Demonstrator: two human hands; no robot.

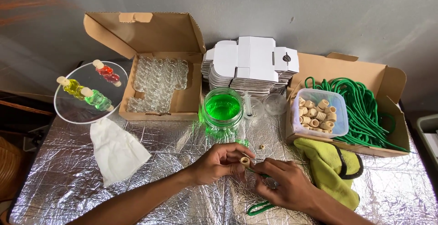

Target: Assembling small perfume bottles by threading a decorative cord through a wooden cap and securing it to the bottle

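Observation:
My left hand (219, 162) pinches a small wooden cap (245, 161) between thumb and fingers over the foil-covered table (150, 143). My right hand (285, 186) meets it from the right and grips a green cord (258, 207) that loops out below the hand. A loose wooden bead (262, 147) lies just beyond the hands. Behind them stands a glass jar of green liquid (222, 108).
An open cardboard box of small glass bottles (157, 84) sits at the back left, a stack of flat white cartons (253, 65) in the middle, and a box of green cords (365, 111) with a tub of wooden caps (319, 112) at right. Yellow cloth (331, 170), white cloth (116, 152), round tray with filled bottles (89, 90).

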